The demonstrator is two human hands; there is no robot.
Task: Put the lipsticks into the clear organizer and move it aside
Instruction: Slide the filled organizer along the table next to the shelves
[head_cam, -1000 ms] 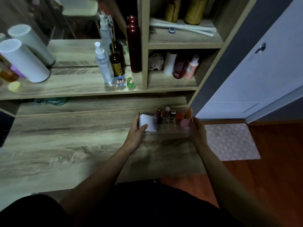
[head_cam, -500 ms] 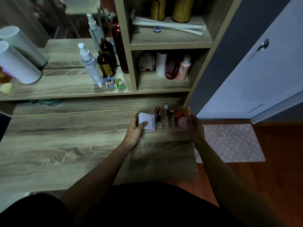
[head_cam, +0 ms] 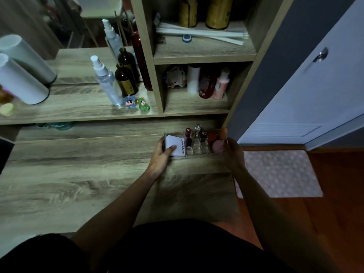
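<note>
On the dim wooden counter (head_cam: 78, 184), the organizer (head_cam: 197, 148) sits at 1 o'clock, gripped at its ends by the left hand (head_cam: 160, 156) and right hand (head_cam: 233, 152); a jerky slide could tip the upright lipsticks (head_cam: 188, 137).

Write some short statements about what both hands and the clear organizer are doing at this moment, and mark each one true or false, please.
1. Both hands hold the clear organizer at its two ends. True: the left hand is at the left end, the right hand at the right end.
2. The organizer stands on the upper shelf beside the spray bottle. False: it is on the lower wooden desk, near its back right corner.
3. Lipsticks stand upright in the organizer's slots. True.
4. The white compact lies at the organizer's right end. False: it is at the left end, under the left thumb.
5. Two small toy figures stand on the shelf above the desk. True.
</note>
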